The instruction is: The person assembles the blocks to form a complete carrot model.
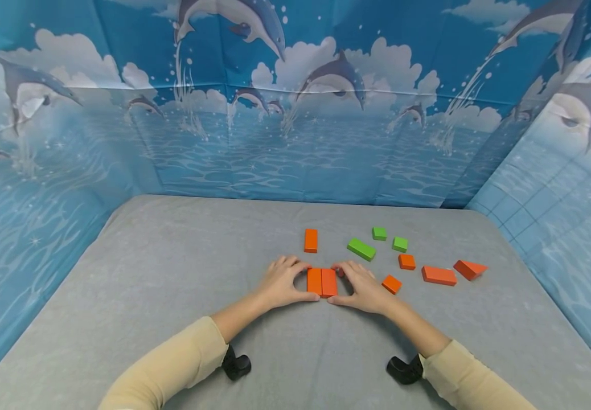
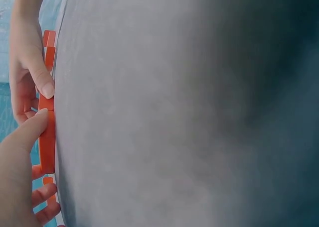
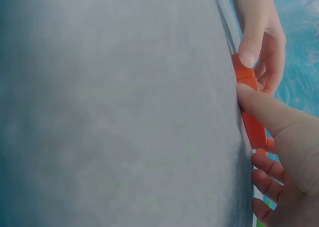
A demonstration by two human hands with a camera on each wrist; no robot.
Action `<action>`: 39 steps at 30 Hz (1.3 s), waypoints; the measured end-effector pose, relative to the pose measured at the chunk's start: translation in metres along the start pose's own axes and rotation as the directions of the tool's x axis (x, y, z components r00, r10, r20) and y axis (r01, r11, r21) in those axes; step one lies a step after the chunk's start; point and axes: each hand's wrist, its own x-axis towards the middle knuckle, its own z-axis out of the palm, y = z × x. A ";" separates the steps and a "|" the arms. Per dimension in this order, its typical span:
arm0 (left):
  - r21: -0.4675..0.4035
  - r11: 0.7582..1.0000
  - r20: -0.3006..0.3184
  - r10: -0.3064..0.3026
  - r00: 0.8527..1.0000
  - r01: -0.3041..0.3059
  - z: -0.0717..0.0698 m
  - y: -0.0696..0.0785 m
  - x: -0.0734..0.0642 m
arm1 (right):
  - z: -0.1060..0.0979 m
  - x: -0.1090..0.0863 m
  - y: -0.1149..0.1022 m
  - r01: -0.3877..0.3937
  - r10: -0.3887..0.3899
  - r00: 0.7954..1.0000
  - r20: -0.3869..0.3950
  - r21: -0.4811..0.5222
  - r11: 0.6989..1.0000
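Observation:
Two rectangular toy blocks lie flat, side by side with their long sides touching: an orange block (image 1: 314,282) on the left and a red-orange block (image 1: 329,282) on the right. My left hand (image 1: 281,283) grips the orange one, thumb at its near end and a finger at its far end. In the same way my right hand (image 1: 364,289) holds the red-orange one. Both thumbs press the near ends close together, as the left wrist view shows with the orange block (image 2: 47,142). The right wrist view shows the red-orange block (image 3: 254,122) between thumb and finger.
Beyond the hands stands another orange block (image 1: 311,241). To the right are a long green block (image 1: 361,249), small green blocks (image 1: 380,233), small orange blocks (image 1: 392,284), a long red-orange block (image 1: 439,275) and a triangular block (image 1: 470,269). A dolphin-print curtain (image 1: 295,154) surrounds the grey table (image 1: 198,245).

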 end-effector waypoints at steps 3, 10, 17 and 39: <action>-0.007 1.000 0.000 0.002 1.000 -0.002 0.000 0.000 0.001 | 0.000 0.000 0.000 -0.001 0.001 1.000 0.001 0.000 1.000; -0.155 0.988 0.021 -0.004 1.000 0.007 -0.012 -0.009 0.013 | -0.001 0.000 0.001 0.001 -0.001 1.000 0.000 0.011 1.000; -0.163 0.986 0.002 -0.046 0.999 0.046 -0.025 -0.029 0.047 | -0.002 0.001 0.001 -0.005 0.005 1.000 0.007 0.016 1.000; -0.100 0.990 0.139 -0.089 0.986 0.103 -0.013 -0.049 0.084 | 0.000 0.002 0.001 -0.020 0.020 1.000 0.016 0.023 1.000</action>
